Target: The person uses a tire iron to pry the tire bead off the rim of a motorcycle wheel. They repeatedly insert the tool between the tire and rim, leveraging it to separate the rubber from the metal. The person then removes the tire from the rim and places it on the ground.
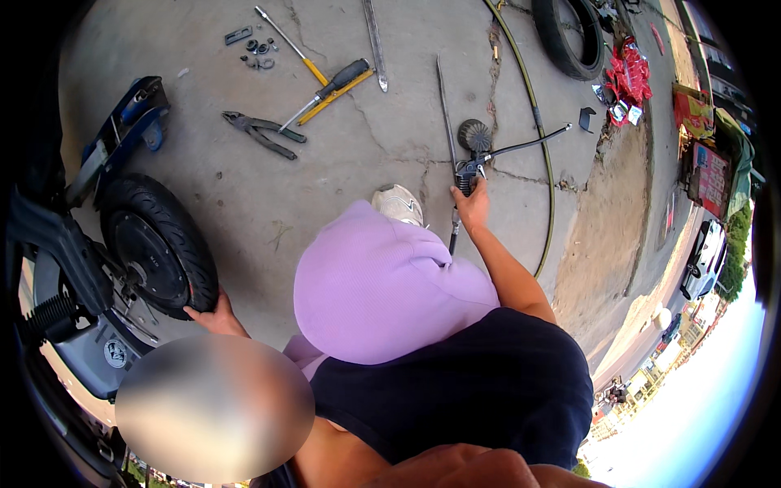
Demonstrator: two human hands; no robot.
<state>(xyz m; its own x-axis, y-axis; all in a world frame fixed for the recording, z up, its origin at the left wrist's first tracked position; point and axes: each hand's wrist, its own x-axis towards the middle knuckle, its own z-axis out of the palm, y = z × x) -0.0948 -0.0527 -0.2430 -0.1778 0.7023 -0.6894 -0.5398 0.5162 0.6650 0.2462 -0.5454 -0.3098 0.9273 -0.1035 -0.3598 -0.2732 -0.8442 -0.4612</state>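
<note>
Knuckles of one of my hands [455, 468] barely clear the lower edge; which hand it is, and whether it grips anything, I cannot tell, and the other is not seen. Ahead of me a crouching co-worker's left hand [215, 315] rests on the scooter wheel [154, 244], while the right hand [473, 205], well apart, clasps the air inflator [472, 167] on the concrete. My judgement: hold the wheel steady, bring the inflator across with its hose [537, 122] unkinked, and seat it squarely.
</note>
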